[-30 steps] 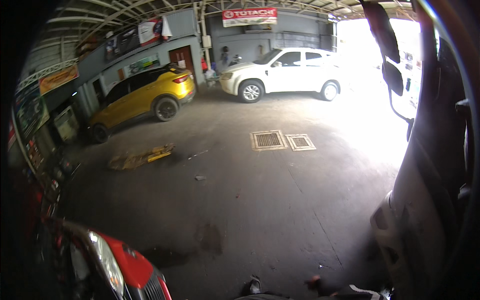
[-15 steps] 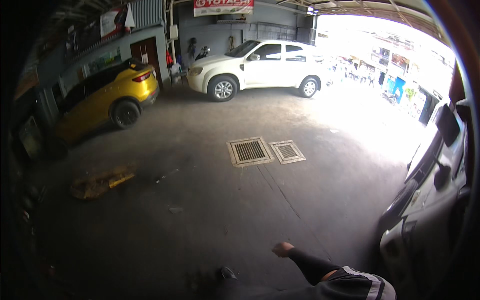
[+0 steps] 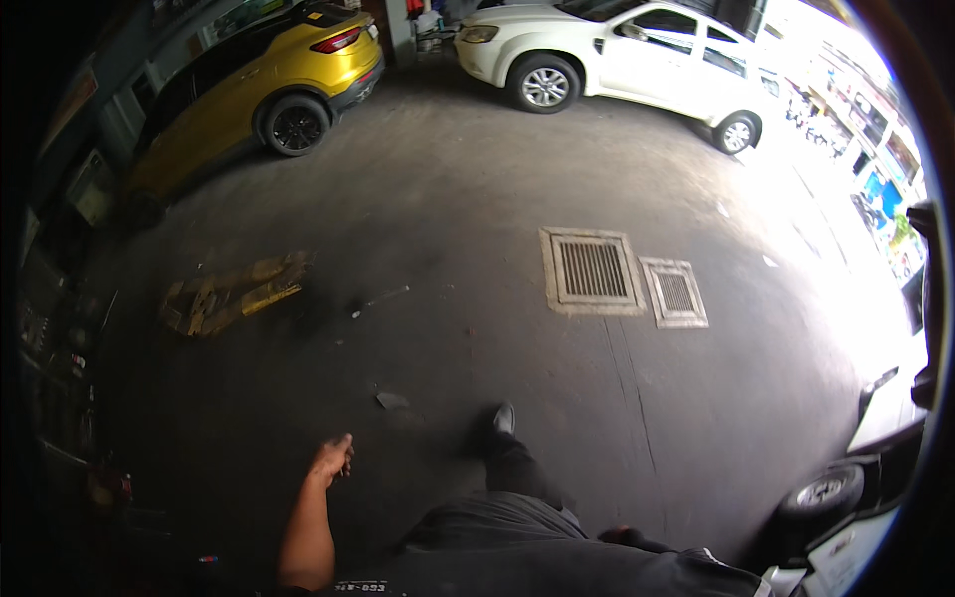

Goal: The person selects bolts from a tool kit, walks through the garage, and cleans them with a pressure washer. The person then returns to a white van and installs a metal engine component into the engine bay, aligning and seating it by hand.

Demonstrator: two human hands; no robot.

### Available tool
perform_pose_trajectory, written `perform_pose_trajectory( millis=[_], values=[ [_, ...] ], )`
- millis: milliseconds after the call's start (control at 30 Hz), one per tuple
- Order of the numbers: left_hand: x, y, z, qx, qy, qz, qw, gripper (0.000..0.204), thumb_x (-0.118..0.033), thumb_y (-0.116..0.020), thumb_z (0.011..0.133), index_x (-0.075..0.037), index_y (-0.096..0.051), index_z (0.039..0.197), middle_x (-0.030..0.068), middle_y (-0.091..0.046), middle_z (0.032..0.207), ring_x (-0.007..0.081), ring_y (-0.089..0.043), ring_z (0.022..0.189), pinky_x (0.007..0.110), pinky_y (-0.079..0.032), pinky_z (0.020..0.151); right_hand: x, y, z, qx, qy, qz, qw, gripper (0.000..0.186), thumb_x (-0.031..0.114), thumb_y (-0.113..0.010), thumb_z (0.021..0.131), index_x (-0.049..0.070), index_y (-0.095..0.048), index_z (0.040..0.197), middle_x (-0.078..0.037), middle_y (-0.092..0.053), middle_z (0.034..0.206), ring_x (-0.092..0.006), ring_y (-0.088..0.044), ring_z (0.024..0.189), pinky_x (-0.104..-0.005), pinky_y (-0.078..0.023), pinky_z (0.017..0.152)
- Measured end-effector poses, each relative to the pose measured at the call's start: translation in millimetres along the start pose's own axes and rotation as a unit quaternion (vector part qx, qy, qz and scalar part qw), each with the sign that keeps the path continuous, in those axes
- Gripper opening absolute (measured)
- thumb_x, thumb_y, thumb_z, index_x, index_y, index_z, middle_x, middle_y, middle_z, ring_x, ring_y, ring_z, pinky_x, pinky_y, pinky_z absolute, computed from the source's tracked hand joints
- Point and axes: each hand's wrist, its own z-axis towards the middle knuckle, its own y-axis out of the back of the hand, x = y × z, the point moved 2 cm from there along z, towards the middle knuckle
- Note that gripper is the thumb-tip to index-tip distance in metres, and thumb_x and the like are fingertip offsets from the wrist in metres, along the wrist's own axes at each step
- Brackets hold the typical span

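Observation:
My left hand (image 3: 335,458) hangs over the floor at the lower left, at the end of a bare forearm. Its fingers are curled in, and nothing shows between them. At the bottom, right of centre, a small part of my right hand (image 3: 619,534) shows past my dark clothing, next to a black sleeve. Its fingers are hidden. Neither hand touches any object in sight. One of my shoes (image 3: 504,418) is forward on the dark floor, below a dark trouser leg.
A large floor grate (image 3: 594,271) and a smaller grate (image 3: 676,294) lie ahead. Yellow metal pieces (image 3: 239,295) and a flat scrap (image 3: 392,400) lie to the left. A yellow car (image 3: 259,90) and a white car (image 3: 637,60) stand beyond. A wheel (image 3: 822,492) is near right.
The view has tilted down and moved forward, bringing the grates and metal pieces nearer. My left hand has come into view. My right arm has swung back, mostly behind my body.

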Motion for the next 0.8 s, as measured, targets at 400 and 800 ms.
perform_pose_trajectory(
  millis=[400, 800],
  values=[
    [-65.4, -18.3, 185.9, 0.034, 0.318, -0.221, 0.921, 0.033, -0.038, -0.061, 0.108, -0.008, -0.069, 0.096, 0.0039, -0.063, 0.07, 0.0166, -0.058, 0.057, 0.034, -0.049, 0.054, 399.0, 900.0, 317.2, -0.28, 0.083, 0.218, 0.931, 0.039, 0.032, -0.069, 0.101, -0.001, -0.071, 0.122, -0.013, -0.079, 0.098, -0.0184, -0.074, 0.08, -0.0341, -0.059, 0.075],
    [-581.6, 145.3, 585.3, -0.026, 0.175, -0.038, 0.984, 0.053, -0.054, -0.058, 0.107, -0.003, -0.067, 0.098, 0.0041, -0.061, 0.079, 0.016, -0.056, 0.065, 0.036, -0.047, 0.057, 394.6, 1047.9, 517.5, 0.116, -0.195, 0.23, 0.946, 0.039, 0.037, -0.068, 0.102, 0.012, -0.065, 0.133, -0.008, -0.073, 0.104, -0.0233, -0.073, 0.086, -0.0393, -0.057, 0.064]
  ],
)
